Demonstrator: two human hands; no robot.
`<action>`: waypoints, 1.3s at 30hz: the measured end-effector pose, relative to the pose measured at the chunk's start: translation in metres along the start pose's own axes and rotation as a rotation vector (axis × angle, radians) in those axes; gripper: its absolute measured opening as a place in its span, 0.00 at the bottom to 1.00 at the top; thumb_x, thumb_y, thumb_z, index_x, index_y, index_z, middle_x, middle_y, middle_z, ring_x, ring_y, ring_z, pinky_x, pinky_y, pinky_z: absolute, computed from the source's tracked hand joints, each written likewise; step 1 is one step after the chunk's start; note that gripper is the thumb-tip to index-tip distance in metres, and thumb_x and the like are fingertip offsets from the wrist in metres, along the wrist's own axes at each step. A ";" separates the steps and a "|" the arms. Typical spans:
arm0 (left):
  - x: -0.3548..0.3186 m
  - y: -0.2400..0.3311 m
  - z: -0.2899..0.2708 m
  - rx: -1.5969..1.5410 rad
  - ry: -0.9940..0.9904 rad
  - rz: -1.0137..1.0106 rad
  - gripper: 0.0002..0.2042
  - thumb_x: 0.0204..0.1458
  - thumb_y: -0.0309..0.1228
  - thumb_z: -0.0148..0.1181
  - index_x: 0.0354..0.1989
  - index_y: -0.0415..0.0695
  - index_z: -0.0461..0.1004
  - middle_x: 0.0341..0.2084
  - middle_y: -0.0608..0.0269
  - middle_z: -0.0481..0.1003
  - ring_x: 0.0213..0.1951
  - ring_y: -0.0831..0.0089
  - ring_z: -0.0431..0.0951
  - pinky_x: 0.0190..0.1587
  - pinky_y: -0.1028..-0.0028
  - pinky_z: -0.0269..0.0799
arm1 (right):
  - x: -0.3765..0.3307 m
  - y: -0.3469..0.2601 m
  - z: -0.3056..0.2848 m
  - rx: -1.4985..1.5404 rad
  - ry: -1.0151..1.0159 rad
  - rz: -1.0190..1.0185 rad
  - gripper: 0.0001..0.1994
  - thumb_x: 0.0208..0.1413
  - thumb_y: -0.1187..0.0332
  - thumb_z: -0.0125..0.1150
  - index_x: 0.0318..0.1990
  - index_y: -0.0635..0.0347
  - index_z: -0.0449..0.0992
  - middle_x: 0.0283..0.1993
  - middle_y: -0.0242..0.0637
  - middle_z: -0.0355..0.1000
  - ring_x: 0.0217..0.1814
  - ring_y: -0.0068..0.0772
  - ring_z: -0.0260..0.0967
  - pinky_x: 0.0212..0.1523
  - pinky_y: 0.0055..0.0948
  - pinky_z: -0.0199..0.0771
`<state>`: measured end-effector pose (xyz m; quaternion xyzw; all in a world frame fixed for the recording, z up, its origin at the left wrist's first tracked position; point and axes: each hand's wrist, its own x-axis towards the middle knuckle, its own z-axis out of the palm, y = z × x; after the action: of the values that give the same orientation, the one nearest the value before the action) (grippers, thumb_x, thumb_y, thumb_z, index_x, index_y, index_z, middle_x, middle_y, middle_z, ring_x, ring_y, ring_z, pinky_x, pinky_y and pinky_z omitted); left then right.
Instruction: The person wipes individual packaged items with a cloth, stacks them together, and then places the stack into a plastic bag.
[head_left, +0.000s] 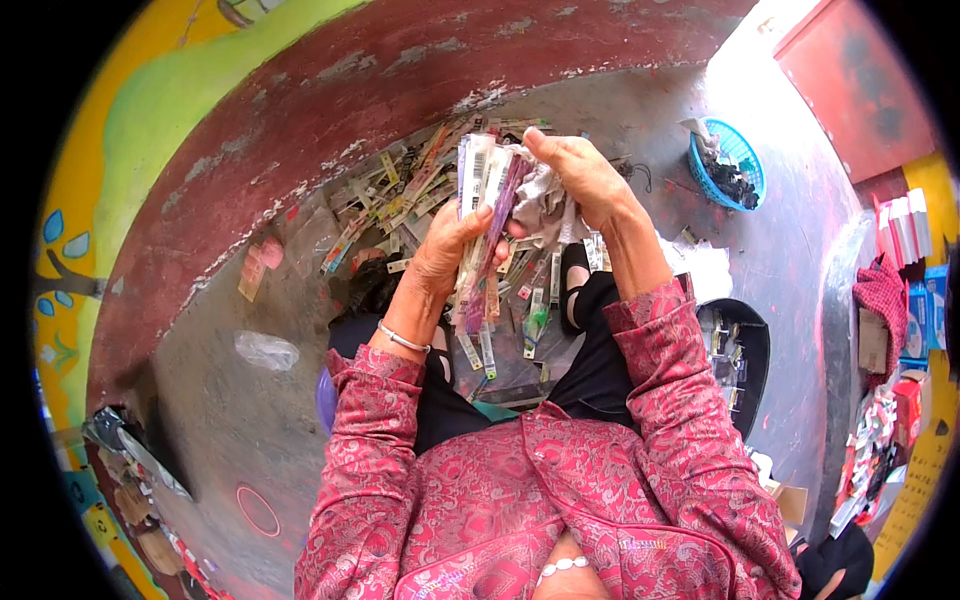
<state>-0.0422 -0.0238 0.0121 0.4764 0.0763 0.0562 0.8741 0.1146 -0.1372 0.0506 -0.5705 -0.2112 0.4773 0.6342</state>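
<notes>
My left hand (446,246) is closed round a bundle of long, narrow, flat plastic packets (476,180), some with barcodes, held upright above my knees. The thumb lies across the front of the packets. In my right hand (588,182) is a crumpled whitish cloth (541,208), pressed against the right side of the bundle near a purple packet. The right thumb points up toward the packets' top ends. Below and beyond my hands, a loose pile of similar strip packets (400,208) covers the floor, reaching to between my feet.
A blue plastic basket (699,178) with dark stuff in it stands at the far right. Beside my right leg is a black tub (762,352) holding more packets. A clear plastic bag (267,350) lies on the floor at left. A red-painted wall (300,100) closes off the far side.
</notes>
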 end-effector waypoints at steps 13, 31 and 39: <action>0.004 -0.005 0.008 0.065 -0.029 -0.021 0.25 0.48 0.52 0.56 0.39 0.39 0.69 0.24 0.62 0.73 0.19 0.81 0.71 0.19 0.83 0.67 | -0.010 0.001 -0.002 0.057 -0.191 -0.163 0.12 0.40 0.69 0.66 0.34 0.61 0.75 0.31 0.30 0.72 0.31 0.20 0.68 0.36 0.21 0.68; 0.006 -0.003 0.006 0.020 -0.083 -0.132 0.22 0.47 0.49 0.58 0.35 0.39 0.69 0.24 0.65 0.70 0.22 0.81 0.71 0.23 0.82 0.69 | -0.011 0.015 -0.002 -0.028 -0.197 -0.044 0.11 0.35 0.73 0.66 0.31 0.64 0.76 0.28 0.34 0.74 0.27 0.23 0.69 0.32 0.23 0.69; 0.001 0.004 0.016 -0.045 -0.081 -0.144 0.19 0.47 0.27 0.58 0.46 0.41 0.60 0.23 0.63 0.70 0.22 0.77 0.71 0.25 0.80 0.68 | -0.011 0.015 -0.006 0.080 -0.059 0.015 0.10 0.36 0.75 0.65 0.31 0.64 0.76 0.27 0.37 0.74 0.26 0.26 0.71 0.33 0.26 0.71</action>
<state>-0.0387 -0.0349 0.0241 0.4518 0.0739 -0.0244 0.8887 0.1092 -0.1507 0.0384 -0.5319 -0.2062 0.5065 0.6466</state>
